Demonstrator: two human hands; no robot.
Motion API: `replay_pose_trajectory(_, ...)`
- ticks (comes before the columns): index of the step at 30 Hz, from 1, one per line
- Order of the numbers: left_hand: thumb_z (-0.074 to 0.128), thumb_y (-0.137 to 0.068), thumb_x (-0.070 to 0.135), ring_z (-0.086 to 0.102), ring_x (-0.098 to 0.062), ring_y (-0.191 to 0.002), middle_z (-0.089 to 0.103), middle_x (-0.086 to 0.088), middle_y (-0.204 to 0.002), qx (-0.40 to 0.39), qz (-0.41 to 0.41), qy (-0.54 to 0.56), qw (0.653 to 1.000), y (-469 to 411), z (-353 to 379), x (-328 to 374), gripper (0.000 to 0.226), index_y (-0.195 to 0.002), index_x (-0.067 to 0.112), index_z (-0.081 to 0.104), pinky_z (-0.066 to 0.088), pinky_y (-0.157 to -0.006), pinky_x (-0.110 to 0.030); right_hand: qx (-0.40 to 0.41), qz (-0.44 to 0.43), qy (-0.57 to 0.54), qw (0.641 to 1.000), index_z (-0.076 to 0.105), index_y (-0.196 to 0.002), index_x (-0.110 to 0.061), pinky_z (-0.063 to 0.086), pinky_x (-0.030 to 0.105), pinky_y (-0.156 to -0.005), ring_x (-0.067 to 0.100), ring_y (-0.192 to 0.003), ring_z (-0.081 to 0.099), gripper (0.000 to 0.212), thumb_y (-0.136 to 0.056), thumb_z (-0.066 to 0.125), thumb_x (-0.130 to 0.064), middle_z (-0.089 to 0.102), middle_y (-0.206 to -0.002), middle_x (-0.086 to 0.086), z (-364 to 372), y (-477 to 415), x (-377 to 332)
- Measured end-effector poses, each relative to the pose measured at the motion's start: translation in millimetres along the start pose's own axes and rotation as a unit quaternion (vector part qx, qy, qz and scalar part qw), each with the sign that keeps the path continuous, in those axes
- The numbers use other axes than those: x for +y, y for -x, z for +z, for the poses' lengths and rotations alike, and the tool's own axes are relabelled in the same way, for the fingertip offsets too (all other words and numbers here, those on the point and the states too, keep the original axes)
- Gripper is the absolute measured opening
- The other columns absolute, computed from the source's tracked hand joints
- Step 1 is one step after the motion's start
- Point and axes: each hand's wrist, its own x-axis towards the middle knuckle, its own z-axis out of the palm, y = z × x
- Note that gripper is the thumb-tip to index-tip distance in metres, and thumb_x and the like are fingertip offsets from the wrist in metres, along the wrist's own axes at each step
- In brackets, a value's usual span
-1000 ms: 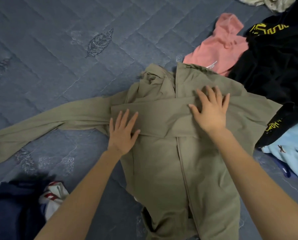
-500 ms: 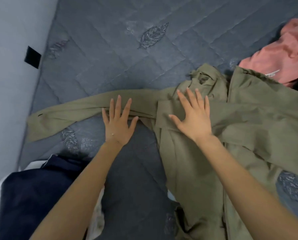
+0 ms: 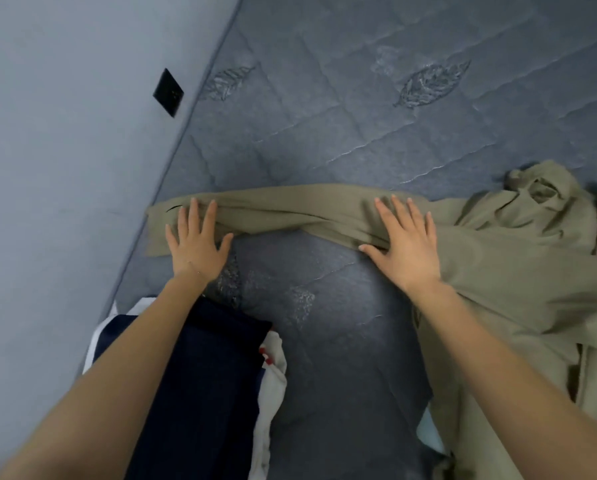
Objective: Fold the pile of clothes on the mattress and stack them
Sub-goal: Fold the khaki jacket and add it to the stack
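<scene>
Jacket: olive-green jacket [image 3: 518, 271] lies spread on the grey quilted mattress [image 3: 342, 133], body at the right, one long sleeve [image 3: 290, 209] stretched left toward the wall [image 3: 65, 168].
Left hand: left hand [image 3: 194, 245] flat on the sleeve's cuff end, fingers straight and apart.
Right hand: right hand [image 3: 407, 244] flat where sleeve meets body, fingers straight and spread.
Nearby: folded navy garment [image 3: 203, 382] on white cloth [image 3: 272, 386], under the left forearm.

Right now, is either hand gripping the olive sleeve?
No: the left hand and the right hand both lie flat, fingers straight, on the olive jacket's sleeve.
</scene>
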Motion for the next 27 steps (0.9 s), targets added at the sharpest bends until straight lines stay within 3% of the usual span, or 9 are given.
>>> replay_pose_trajectory(5, 0.041, -0.098, 0.046, 0.000, -0.027, -0.148, -0.003, -0.009, -0.161, -0.016, -0.123, 0.086, 0.989, -10, 4, -54, 0.069, -0.153, 0.027, 0.006, 0.006, -0.116, -0.050, -0.021, -0.006, 0.009, 1.000, 0.021, -0.153, -0.027, 0.004, 0.045, -0.120, 0.024, -0.149, 0.010, 0.081, -0.087, 0.064, -0.045, 0.021, -0.160, 0.001, 20, -13, -17)
replay_pose_trajectory(10, 0.045, -0.100, 0.031, 0.015, -0.035, -0.144, 0.013, -0.022, -0.157, 0.016, -0.207, 0.223, 0.953, -15, 10, -71, 0.066, -0.152, 0.007, 0.013, 0.017, -0.115, -0.050, -0.078, 0.034, 0.005, 0.996, 0.015, -0.154, -0.029, 0.006, 0.045, -0.121, 0.023, -0.150, 0.006, 0.080, -0.090, 0.060, -0.045, 0.012, -0.162, 0.000, 36, -16, -23)
replay_pose_trajectory(17, 0.056, -0.095, 0.021, 0.034, -0.043, -0.129, 0.039, -0.031, -0.136, 0.064, -0.298, 0.204, 0.930, -27, 9, -76, 0.048, -0.130, -0.009, 0.042, 0.023, -0.107, -0.043, -0.100, 0.044, -0.016, 0.994, 0.015, -0.154, -0.028, 0.006, 0.045, -0.121, 0.023, -0.150, 0.003, 0.079, -0.092, 0.060, -0.042, 0.009, -0.163, 0.003, 41, -11, -25)
replay_pose_trajectory(19, 0.058, -0.091, 0.015, 0.045, -0.043, -0.122, 0.054, -0.030, -0.122, 0.053, -0.300, 0.237, 0.923, -32, 9, -79, 0.030, -0.111, -0.006, 0.055, 0.034, -0.104, -0.042, -0.082, 0.045, -0.033, 0.995, 0.017, -0.154, -0.027, 0.008, 0.044, -0.120, 0.024, -0.149, 0.006, 0.078, -0.091, 0.061, -0.043, 0.012, -0.162, 0.004, 38, -11, -28)
replay_pose_trajectory(21, 0.060, -0.088, 0.014, 0.055, -0.041, -0.110, 0.062, -0.025, -0.100, 0.043, -0.291, 0.272, 0.916, -32, 4, -73, 0.015, -0.080, 0.002, 0.058, 0.043, -0.091, -0.037, -0.053, 0.031, -0.036, 0.997, 0.019, -0.154, -0.026, 0.009, 0.044, -0.120, 0.023, -0.149, 0.008, 0.078, -0.091, 0.062, -0.042, 0.015, -0.162, 0.004, 34, -12, -33)
replay_pose_trajectory(24, 0.059, -0.090, 0.011, 0.055, -0.029, -0.097, 0.058, -0.021, -0.099, 0.106, -0.225, 0.363, 0.898, -26, -4, -49, 0.012, -0.093, 0.000, 0.057, 0.042, -0.086, -0.038, -0.016, 0.005, -0.013, 1.000, 0.019, -0.154, -0.028, 0.006, 0.044, -0.121, 0.023, -0.150, 0.007, 0.079, -0.090, 0.061, -0.045, 0.016, -0.162, 0.002, 28, -16, -44)
replay_pose_trajectory(27, 0.052, -0.096, 0.008, 0.044, 0.002, -0.071, 0.046, 0.005, -0.081, 0.194, -0.103, 0.449, 0.866, -9, -18, -7, 0.006, -0.098, 0.008, 0.046, 0.037, -0.073, -0.024, -0.002, 0.002, 0.003, 1.000, 0.018, -0.154, -0.030, -0.001, 0.047, -0.119, 0.022, -0.150, 0.004, 0.077, -0.090, 0.057, -0.049, 0.016, -0.162, 0.000, 20, -18, -52)
